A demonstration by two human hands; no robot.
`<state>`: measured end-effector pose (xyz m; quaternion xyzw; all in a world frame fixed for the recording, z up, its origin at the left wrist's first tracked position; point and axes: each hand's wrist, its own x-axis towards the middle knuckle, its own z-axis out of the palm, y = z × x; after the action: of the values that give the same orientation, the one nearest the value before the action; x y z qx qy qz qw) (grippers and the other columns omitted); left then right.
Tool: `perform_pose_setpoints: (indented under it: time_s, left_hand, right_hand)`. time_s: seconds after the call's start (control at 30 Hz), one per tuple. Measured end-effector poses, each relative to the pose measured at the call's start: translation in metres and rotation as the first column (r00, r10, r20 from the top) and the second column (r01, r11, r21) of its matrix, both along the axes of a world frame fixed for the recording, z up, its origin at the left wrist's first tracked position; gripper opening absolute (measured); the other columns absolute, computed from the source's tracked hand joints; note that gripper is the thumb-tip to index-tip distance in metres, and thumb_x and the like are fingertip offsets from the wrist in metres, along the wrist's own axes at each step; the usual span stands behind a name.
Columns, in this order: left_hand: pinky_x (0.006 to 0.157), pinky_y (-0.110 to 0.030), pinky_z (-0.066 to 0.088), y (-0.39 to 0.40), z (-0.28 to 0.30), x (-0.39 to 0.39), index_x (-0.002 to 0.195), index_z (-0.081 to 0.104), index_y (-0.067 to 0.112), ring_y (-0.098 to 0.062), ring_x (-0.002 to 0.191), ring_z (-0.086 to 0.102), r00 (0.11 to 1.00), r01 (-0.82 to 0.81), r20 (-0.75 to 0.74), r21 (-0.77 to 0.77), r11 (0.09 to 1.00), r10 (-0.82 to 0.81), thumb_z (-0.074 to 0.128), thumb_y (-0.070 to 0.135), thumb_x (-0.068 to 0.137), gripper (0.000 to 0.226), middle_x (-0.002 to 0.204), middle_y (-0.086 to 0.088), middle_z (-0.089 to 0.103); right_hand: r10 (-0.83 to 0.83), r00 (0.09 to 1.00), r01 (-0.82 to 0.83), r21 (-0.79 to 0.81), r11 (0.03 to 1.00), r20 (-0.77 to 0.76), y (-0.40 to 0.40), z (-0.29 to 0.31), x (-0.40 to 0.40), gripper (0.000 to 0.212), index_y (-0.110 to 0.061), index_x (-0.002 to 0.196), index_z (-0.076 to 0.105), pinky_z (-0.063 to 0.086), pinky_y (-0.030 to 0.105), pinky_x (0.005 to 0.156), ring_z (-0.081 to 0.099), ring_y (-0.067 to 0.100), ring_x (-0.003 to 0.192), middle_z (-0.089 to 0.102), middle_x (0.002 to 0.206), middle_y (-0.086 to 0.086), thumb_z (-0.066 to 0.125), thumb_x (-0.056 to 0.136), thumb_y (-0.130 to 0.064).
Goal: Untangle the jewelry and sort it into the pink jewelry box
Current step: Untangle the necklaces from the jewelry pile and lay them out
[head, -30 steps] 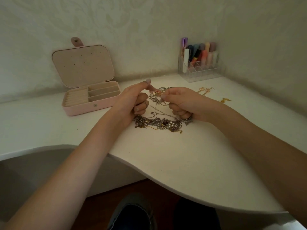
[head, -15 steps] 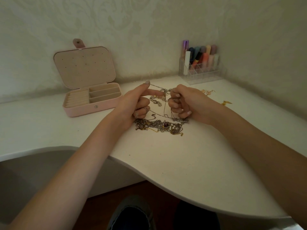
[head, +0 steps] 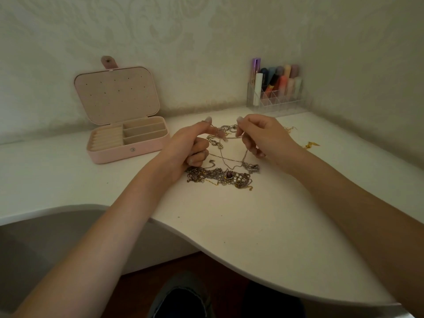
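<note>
right now both hands are up over the white table [head: 263, 226], the left hand [head: 188, 145] and right hand [head: 261, 136] each pinching a thin chain [head: 231, 160] stretched between them. below them the tangled jewelry pile [head: 220, 176] lies on the table. off to the left the pink jewelry box [head: 128, 138] sits open, well apart from the pile.

Left hand [head: 185, 145] and right hand [head: 261, 136] pinch thin chain [head: 231, 160] above jewelry tangle [head: 220, 176]; pink jewelry box [head: 128, 143] open left.
</note>
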<state>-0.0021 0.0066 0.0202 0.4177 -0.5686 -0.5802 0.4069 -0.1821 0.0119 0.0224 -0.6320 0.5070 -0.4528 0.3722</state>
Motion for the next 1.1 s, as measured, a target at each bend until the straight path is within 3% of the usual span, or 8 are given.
perform_pose_setpoints:
  time_s: [0.17, 0.3, 0.5, 0.6, 0.73, 0.83, 0.97, 1.1]
  left_hand:
    - [0.039, -0.017, 0.020, -0.003, -0.003, 0.000, 0.083, 0.071, 0.014, -0.011, 0.035, 0.028, 0.982, -0.170, 0.060, -0.115, 0.979, 0.178, 0.045, 0.041, 0.096, 0.040, 0.041, 0.004, 0.027]
    - [0.042, -0.021, 0.031, -0.007, -0.010, 0.003, 0.086, 0.069, 0.015, -0.009, 0.041, 0.048, 0.879, -0.357, 0.167, -0.392, 0.848, 0.447, 0.050, 0.044, 0.094, 0.035, 0.060, 0.005, 0.056]
    - [0.068, -0.023, 0.036, -0.006, -0.011, 0.005, 0.077, 0.071, 0.019, -0.010, 0.077, 0.054, 0.767, -0.395, 0.256, -0.535, 0.747, 0.589, 0.049, 0.052, 0.091, 0.043, 0.081, 0.009, 0.056]
    - [0.067, -0.023, 0.031, -0.009, -0.014, 0.007, 0.065, 0.069, 0.018, -0.010, 0.080, 0.047, 0.731, -0.369, 0.326, -0.549, 0.750, 0.599, 0.058, 0.049, 0.087, 0.039, 0.081, 0.007, 0.049]
    - [0.059, -0.023, 0.031, -0.012, -0.014, 0.011, 0.053, 0.051, 0.020, -0.008, 0.064, 0.043, 0.720, -0.384, 0.307, -0.570, 0.726, 0.622, 0.066, 0.036, 0.083, 0.037, 0.069, 0.008, 0.049]
    - [0.057, -0.027, 0.033, -0.012, -0.015, 0.011, 0.058, 0.052, 0.012, -0.011, 0.057, 0.044, 0.730, -0.371, 0.317, -0.559, 0.742, 0.605, 0.063, 0.032, 0.085, 0.036, 0.060, 0.003, 0.051]
    - [0.050, -0.010, 0.032, -0.009, -0.013, 0.011, 0.068, 0.063, 0.004, 0.001, 0.052, 0.049, 0.705, -0.374, 0.337, -0.572, 0.730, 0.625, 0.057, 0.032, 0.089, 0.035, 0.053, 0.010, 0.059]
    - [0.045, -0.013, 0.030, -0.005, -0.012, 0.011, 0.061, 0.068, 0.013, -0.004, 0.041, 0.039, 0.756, -0.283, 0.390, -0.529, 0.800, 0.525, 0.055, 0.027, 0.087, 0.032, 0.043, 0.013, 0.053]
  right_hand:
    - [-0.151, 0.988, 0.150, -0.080, 0.985, -0.005, -0.001, 0.003, -0.001, 0.033, -0.020, 0.069, 0.062, 0.034, 0.023, 0.044, 0.033, 0.013, 0.050, 0.041, 0.045, -0.013, 0.051, 0.096, -0.036]
    - [-0.226, 0.974, 0.226, -0.105, 0.968, 0.011, -0.002, 0.006, -0.006, 0.032, -0.020, 0.073, 0.064, 0.041, 0.022, 0.043, 0.035, 0.011, 0.042, 0.043, 0.039, -0.012, 0.051, 0.096, -0.038]
    - [-0.286, 0.958, 0.288, -0.180, 0.941, 0.038, -0.002, 0.009, -0.007, 0.028, -0.015, 0.077, 0.067, 0.052, 0.018, 0.048, 0.046, 0.001, 0.046, 0.065, 0.104, 0.023, 0.055, 0.094, -0.033]
    - [-0.254, 0.910, 0.278, -0.028, 0.960, 0.328, -0.005, 0.011, -0.008, 0.027, -0.013, 0.074, 0.063, 0.060, 0.032, 0.061, 0.045, 0.000, 0.043, 0.051, 0.068, -0.002, 0.055, 0.095, -0.027]
    - [-0.283, 0.778, 0.261, 0.120, 0.958, 0.561, -0.005, 0.017, -0.019, 0.027, -0.014, 0.078, 0.057, 0.034, 0.017, 0.036, 0.030, 0.007, 0.040, 0.031, 0.049, -0.004, 0.052, 0.097, -0.033]
    - [-0.291, 0.831, 0.284, 0.088, 0.955, 0.475, -0.007, 0.018, -0.026, 0.027, -0.016, 0.077, 0.057, 0.019, 0.017, 0.036, 0.023, 0.008, 0.042, 0.028, 0.049, -0.005, 0.051, 0.097, -0.034]
    - [-0.311, 0.897, 0.326, 0.004, 0.945, 0.313, -0.009, 0.020, -0.031, 0.029, -0.021, 0.074, 0.060, 0.022, 0.016, 0.035, 0.022, 0.007, 0.039, 0.026, 0.052, -0.003, 0.051, 0.097, -0.036]
    - [-0.364, 0.908, 0.383, -0.059, 0.922, 0.210, -0.010, 0.020, -0.035, 0.030, -0.022, 0.070, 0.060, 0.025, 0.015, 0.037, 0.027, 0.002, 0.033, 0.038, 0.038, -0.016, 0.053, 0.095, -0.037]
